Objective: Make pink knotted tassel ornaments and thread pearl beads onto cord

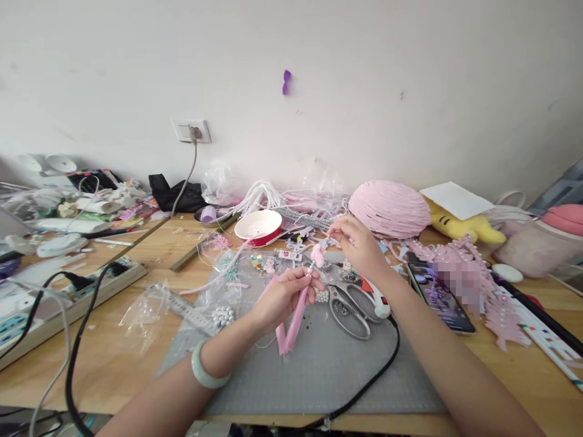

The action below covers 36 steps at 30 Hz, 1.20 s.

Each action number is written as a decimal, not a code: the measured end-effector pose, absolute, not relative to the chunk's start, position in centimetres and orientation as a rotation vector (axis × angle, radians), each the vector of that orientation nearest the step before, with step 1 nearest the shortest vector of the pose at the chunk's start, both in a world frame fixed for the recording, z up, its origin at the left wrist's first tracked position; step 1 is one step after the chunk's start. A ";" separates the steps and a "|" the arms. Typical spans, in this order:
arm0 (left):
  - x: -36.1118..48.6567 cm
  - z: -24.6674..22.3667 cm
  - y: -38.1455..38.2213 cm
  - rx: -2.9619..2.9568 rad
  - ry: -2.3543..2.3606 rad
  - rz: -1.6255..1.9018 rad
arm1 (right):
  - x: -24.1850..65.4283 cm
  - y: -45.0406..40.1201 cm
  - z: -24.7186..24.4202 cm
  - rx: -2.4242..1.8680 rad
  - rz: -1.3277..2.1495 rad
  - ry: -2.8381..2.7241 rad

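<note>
My left hand (291,291), with a pale green bangle on its wrist, is closed on a pink pipe-cleaner-like strip (297,318). The strip hangs down in a V shape over the grey cutting mat (328,376). A small pink fluffy piece (317,255) with white beads below it stands up just above my left fingertips. My right hand (353,240) is up and to the right, its thumb and forefinger pinched together near a small greyish-purple piece; what they hold is too small to make out. Grey-handled scissors (348,309) lie beneath my right forearm.
A hot glue gun (377,298) with a black cord lies beside the scissors. Behind are a red-and-white bowl (259,227) and a pink bundle (389,208). A phone (441,297) lies right, a steel ruler (189,312) and power strip (68,303) left.
</note>
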State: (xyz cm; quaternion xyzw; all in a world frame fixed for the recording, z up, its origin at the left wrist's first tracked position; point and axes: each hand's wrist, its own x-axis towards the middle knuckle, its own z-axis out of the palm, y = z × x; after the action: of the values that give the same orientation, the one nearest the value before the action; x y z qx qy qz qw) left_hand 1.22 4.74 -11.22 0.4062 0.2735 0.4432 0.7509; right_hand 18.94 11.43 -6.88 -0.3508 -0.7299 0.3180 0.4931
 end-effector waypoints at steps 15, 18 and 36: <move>1.3 -9.5 4.6 0.975 0.576 1.078 | 16.2 8.7 -6.3 -0.770 1.137 -1.686; 1.6 -9.2 4.8 1.011 0.615 1.101 | 16.2 8.6 -5.9 -0.783 1.127 -1.714; 2.3 -6.4 8.0 1.164 0.677 1.095 | 17.1 9.9 -3.7 -0.839 0.834 -1.714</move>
State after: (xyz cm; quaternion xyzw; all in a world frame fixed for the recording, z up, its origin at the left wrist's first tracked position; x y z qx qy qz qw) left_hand 2.29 7.98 -6.37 0.5118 0.2977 0.4813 0.6464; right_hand 17.14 9.91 -3.71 -0.3478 -0.7104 0.3458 0.5048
